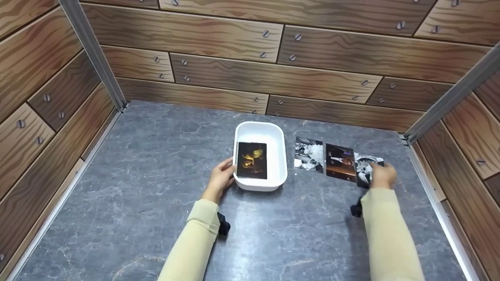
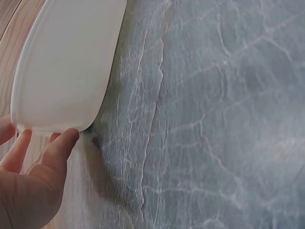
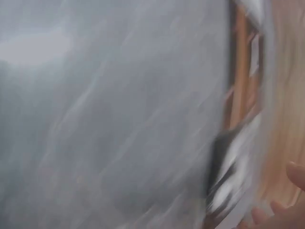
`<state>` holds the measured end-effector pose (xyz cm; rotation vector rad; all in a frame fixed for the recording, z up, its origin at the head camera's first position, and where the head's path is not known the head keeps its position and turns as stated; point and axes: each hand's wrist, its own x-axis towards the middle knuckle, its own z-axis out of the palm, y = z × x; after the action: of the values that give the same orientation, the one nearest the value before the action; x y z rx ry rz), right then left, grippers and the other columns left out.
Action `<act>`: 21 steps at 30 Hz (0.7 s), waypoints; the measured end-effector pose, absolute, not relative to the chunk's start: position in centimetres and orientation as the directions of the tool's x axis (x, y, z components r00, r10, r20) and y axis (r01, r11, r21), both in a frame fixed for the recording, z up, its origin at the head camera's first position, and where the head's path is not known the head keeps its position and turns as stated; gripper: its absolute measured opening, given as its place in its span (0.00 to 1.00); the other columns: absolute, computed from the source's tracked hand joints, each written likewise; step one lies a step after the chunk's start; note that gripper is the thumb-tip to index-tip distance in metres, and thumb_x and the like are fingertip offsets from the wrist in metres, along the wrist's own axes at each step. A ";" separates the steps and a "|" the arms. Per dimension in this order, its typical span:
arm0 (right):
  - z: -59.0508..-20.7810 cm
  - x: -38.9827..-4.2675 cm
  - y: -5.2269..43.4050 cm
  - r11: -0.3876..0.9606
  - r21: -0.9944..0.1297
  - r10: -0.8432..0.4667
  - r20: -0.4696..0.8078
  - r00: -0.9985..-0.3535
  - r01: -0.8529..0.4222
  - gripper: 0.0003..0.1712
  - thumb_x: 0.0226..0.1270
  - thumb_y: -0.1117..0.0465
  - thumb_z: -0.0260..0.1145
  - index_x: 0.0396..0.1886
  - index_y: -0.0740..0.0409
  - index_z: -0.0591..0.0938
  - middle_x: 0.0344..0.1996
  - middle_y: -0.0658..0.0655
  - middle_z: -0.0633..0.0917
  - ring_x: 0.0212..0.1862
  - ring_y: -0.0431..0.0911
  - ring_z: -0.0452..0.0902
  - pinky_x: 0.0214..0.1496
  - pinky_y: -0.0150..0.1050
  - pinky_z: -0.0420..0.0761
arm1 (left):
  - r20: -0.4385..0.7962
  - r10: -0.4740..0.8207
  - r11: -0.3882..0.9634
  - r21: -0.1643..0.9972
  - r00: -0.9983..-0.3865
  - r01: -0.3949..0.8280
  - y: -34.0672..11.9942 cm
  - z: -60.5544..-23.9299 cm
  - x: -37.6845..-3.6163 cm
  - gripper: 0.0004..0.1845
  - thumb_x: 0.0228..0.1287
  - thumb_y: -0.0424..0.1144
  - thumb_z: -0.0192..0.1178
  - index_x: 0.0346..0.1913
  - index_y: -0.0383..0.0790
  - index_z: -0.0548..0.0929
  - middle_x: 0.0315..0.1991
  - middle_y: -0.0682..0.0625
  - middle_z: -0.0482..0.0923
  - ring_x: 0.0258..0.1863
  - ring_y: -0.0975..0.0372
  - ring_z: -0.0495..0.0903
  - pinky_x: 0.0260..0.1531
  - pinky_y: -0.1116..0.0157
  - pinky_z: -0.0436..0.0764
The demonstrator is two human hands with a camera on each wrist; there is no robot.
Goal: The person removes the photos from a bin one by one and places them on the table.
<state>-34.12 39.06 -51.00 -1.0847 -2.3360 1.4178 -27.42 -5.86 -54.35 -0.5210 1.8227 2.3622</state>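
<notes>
Far left: wood-grain panel wall [image 1: 35, 97] with screw heads, meeting an aluminium corner post [image 1: 93, 54]. Below and across: grey marbled tabletop [image 1: 156, 175].

Left of centre: left hand [image 1: 221, 178] in a pale yellow sleeve [image 1: 195, 242], a black wrist strap [image 1: 223, 223] just behind the cuff. Fingers set against the near-left corner of the white plastic tray [image 1: 278, 156]; in the left wrist view fingertips [image 2: 64, 140] touching the tray's underside edge [image 2: 66, 62], thumb side partly out of frame. Curled lightly round that corner, grasping the tray rim rather than lying flat.

In the tray: one dark photo with an orange-yellow subject [image 1: 252, 160], flat on the tray floor toward its left side.

Right of the tray, well clear of it: row of three prints on the tabletop, edges overlapping. First, black-and-white photo [image 1: 309, 154]; next, dark brownish photo [image 1: 340, 162]; last, black-and-white photo at the row's right end [image 1: 365, 166], partly covered by the right hand [image 1: 383, 175].

Right hand resting on that last print, fingers bent down onto it; pinching or merely pressing, cannot tell. Right wrist view heavily blurred: only a smeared black-and-white print [image 3: 233, 176] and fingertips [image 3: 295, 174] at the lower right.

Far right: second corner post [image 1: 449, 101] and more wood-grain panelling.
</notes>
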 end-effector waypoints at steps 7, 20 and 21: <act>-47.9 -37.2 32.5 0.071 -0.950 0.548 -0.219 -0.807 0.305 0.40 0.67 0.62 0.61 0.76 0.57 0.57 0.76 0.58 0.56 0.76 0.47 0.50 0.77 0.33 0.54 | -0.333 -0.117 -0.280 0.915 -0.936 -0.290 -5.8 -54.3 -27.4 0.24 0.69 0.29 0.54 0.67 0.33 0.70 0.63 0.32 0.70 0.58 0.45 0.76 0.56 0.57 0.80; -46.1 -37.8 19.2 0.032 -0.985 0.270 -0.154 -0.950 0.169 0.38 0.67 0.65 0.64 0.73 0.64 0.60 0.73 0.66 0.61 0.74 0.54 0.55 0.76 0.41 0.60 | -0.339 -0.120 -0.275 0.914 -0.933 -0.297 -5.8 -54.3 -27.3 0.24 0.69 0.30 0.53 0.67 0.33 0.69 0.63 0.32 0.70 0.57 0.46 0.76 0.56 0.57 0.80; -46.3 -37.6 18.2 0.023 -0.986 0.255 -0.154 -0.955 0.165 0.38 0.67 0.65 0.64 0.73 0.65 0.60 0.72 0.67 0.61 0.74 0.54 0.56 0.76 0.42 0.61 | -0.337 -0.118 -0.274 0.915 -0.934 -0.296 -5.7 -54.4 -27.3 0.24 0.69 0.30 0.53 0.67 0.33 0.69 0.63 0.32 0.70 0.57 0.47 0.77 0.56 0.57 0.81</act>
<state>-37.60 18.23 -46.26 -0.4526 -2.1981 2.1031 -27.29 -5.73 -54.38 -0.5226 1.8181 2.3634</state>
